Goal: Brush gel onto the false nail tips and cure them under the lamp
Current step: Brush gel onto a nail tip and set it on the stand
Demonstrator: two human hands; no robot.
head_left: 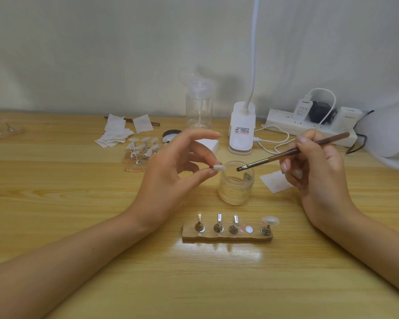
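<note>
Both forearms are brought in from the near edge over the wooden table (pixel 55 180). The wrists are raised and the hands are held apart, one on either side of a small jar. The left hand (pixel 171 171) is turned palm inward. A false nail tip (pixel 218 168), small, pale and glossy, is pinched between its thumb and a curled finger, while the index finger is stretched out above. The right hand (pixel 316 173) is curled round a slim brown brush (pixel 293 154), gripped like a pen. The flat dark bristles are poised over the mouth of the clear gel jar (pixel 236 187), near the pinched tip but apart from it.

On the near side of the jar a wood-coloured holder bar (pixel 227 237) is set, with metal pegs standing in it. A second tip (pixel 270 221) is seated on the rightmost peg. Farther back, more mounted tips (pixel 143 148), white wipes (pixel 115 134), a clear pump bottle (pixel 199 109), a white clip lamp (pixel 241 130) and a power strip (pixel 279 122) are seen. A white domed curing lamp (pixel 389 134) is placed at the far right.
</note>
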